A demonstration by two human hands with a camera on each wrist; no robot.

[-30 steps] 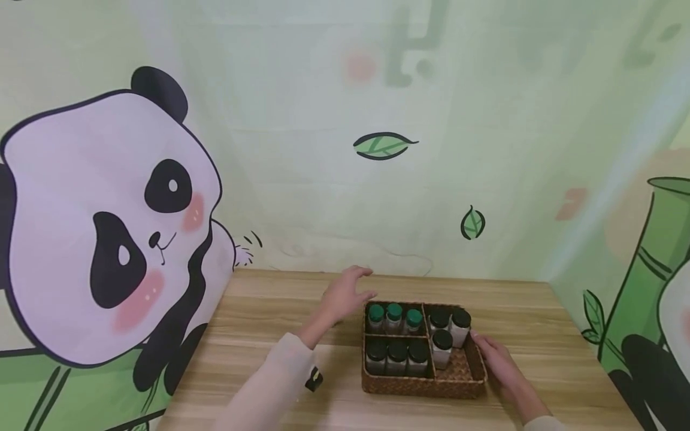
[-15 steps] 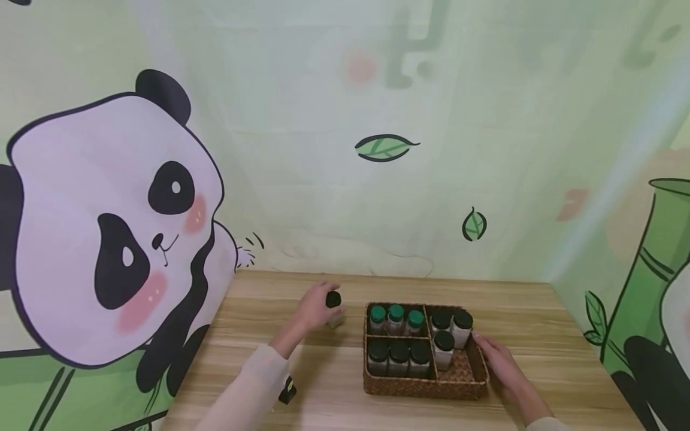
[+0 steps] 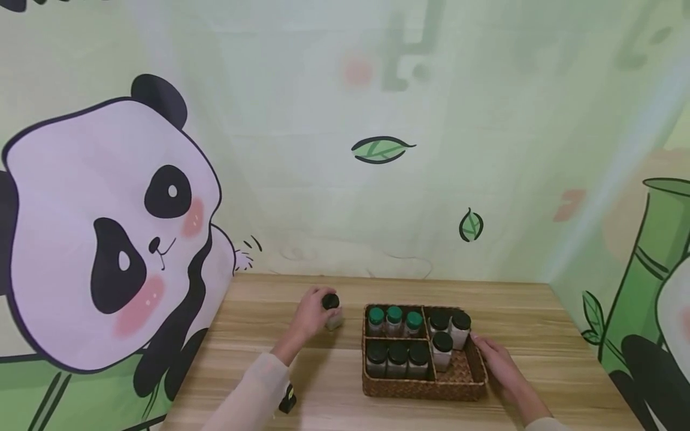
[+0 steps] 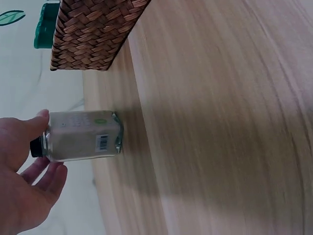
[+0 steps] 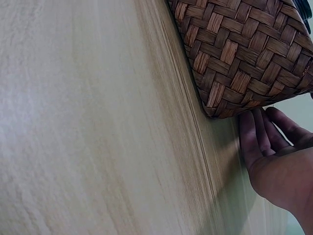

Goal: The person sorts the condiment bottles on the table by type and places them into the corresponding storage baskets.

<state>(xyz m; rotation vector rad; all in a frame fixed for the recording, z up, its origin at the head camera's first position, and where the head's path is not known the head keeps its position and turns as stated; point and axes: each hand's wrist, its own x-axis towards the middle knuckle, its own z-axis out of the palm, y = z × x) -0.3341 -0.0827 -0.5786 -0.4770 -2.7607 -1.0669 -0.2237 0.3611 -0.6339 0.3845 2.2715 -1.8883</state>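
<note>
My left hand (image 3: pixel 312 312) pinches a glass spice jar (image 3: pixel 334 320) by its black cap, left of the basket. In the left wrist view, the square jar (image 4: pixel 83 134) has pale contents and a barcode label; the thumb and fingers are around its neck. My right hand (image 3: pixel 498 359) rests on the right side of the woven basket (image 3: pixel 409 388); in the right wrist view its straight fingers (image 5: pixel 249 134) touch the basket wall. Green-capped jars (image 3: pixel 395 317) fill the back left compartment, black-capped jars (image 3: pixel 398 359) the front left. Three more black-capped jars (image 3: pixel 442 350) stand in the right compartment.
A small black object (image 3: pixel 288 399) lies on the wooden table (image 3: pixel 323 413) beside the left sleeve. Behind the table's back edge hangs a green panda-print backdrop (image 3: pixel 302 179).
My left hand has moved left, away from the basket's back left corner, and has taken hold of the black-capped jar. My right hand and the basket have stayed put.
</note>
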